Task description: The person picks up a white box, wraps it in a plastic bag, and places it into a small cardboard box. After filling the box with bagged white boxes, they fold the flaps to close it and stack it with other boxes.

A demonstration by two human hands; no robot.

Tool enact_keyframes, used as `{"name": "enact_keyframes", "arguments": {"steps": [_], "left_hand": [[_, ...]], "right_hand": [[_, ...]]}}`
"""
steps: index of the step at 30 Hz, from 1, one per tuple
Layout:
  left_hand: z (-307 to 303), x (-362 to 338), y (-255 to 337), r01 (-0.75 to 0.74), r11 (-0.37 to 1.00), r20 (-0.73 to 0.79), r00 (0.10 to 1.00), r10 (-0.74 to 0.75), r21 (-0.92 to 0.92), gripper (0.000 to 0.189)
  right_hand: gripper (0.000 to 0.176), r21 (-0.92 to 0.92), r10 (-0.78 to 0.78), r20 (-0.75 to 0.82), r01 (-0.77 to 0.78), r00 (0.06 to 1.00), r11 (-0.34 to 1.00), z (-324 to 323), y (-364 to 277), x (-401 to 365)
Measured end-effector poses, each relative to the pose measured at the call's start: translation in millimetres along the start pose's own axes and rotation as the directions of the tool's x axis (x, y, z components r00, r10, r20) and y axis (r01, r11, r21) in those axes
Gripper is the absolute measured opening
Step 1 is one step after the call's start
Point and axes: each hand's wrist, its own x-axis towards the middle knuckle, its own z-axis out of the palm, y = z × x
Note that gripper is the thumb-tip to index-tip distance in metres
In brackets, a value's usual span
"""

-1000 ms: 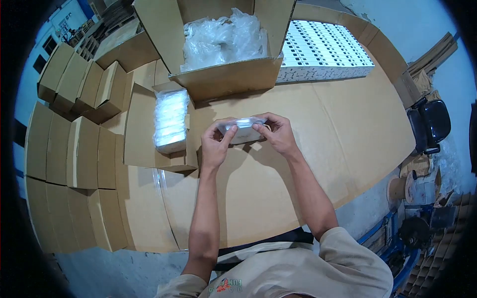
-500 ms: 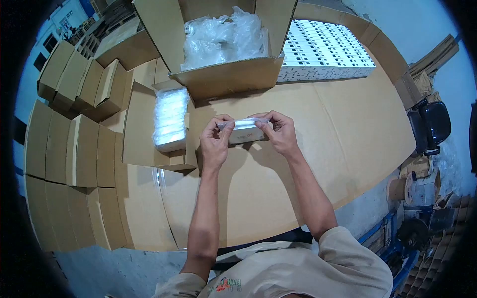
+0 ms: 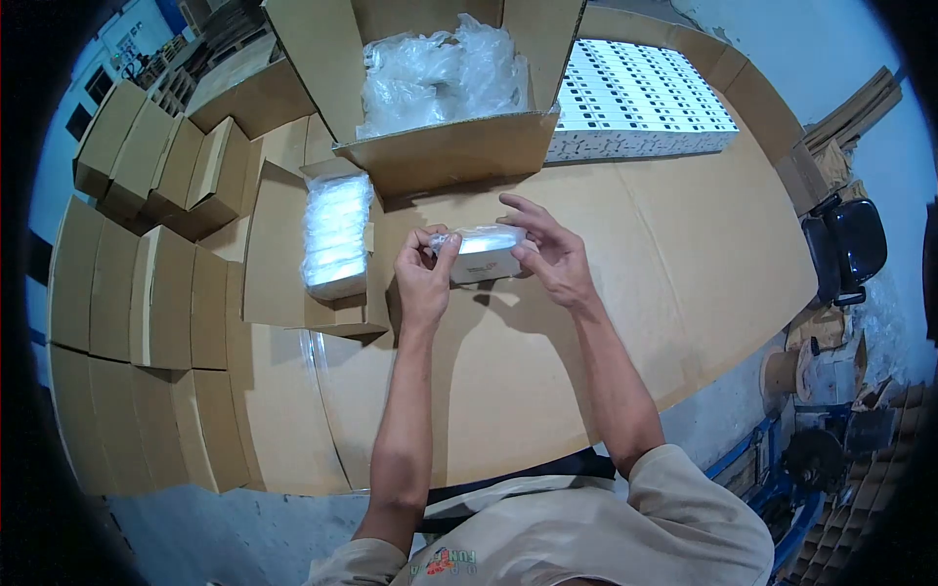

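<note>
A small white box (image 3: 486, 264) with clear plastic film on its top is held above the cardboard-covered table. My left hand (image 3: 426, 278) pinches the film and the box at its left end. At the right end, my right hand (image 3: 553, 256) has its thumb against the box corner, with the index finger raised and the other fingers spread. To the left, an open carton (image 3: 277, 249) holds a row of plastic-wrapped white boxes (image 3: 335, 234).
Beyond my hands stands a large open carton (image 3: 454, 156) full of clear plastic bags (image 3: 440, 78). White printed boxes (image 3: 635, 98) lie in rows at the back right. Several brown cartons (image 3: 117, 303) are stacked on the left. A black chair (image 3: 850, 244) is at the right.
My right hand has loosened its pinch on the film, and its fingers have lifted and spread. My left hand still holds the left end, nearly unmoved.
</note>
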Motion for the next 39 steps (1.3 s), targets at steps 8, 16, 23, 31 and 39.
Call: {"name": "enact_keyframes", "arguments": {"steps": [8,16,23,31,39], "left_hand": [[-0.3,-0.1,-1.0,-0.015,0.998,0.02,1.0,0.016,-0.058,0.02],[0.7,-1.9,2.9,-0.025,1.0,0.011,1.0,0.025,0.002,0.02],[-2.1,-0.7,-2.9,-0.039,0.998,0.047,0.998,0.042,-0.058,0.02],[13.4,-10.2,13.4,-0.32,0.867,-0.172,0.897,0.407,0.381,0.022],[17.1,-19.0,19.9,-0.643,0.362,0.336,0.704,0.625,0.675,0.03]], "right_hand": [[0.028,-0.426,0.1,0.178,-0.015,0.979,0.904,-13.1,-3.3,-1.0],[0.033,-0.399,0.172,0.101,-0.118,0.98,0.909,-6.9,-2.5,-1.4],[0.027,-0.396,0.174,0.115,-0.116,0.978,0.911,-7.1,-3.8,-1.0],[0.028,-0.497,0.117,-0.03,-0.116,0.993,0.86,-7.8,6.7,1.8],[0.03,-0.505,0.049,0.016,-0.034,0.999,0.863,-7.9,11.2,0.5]]}}
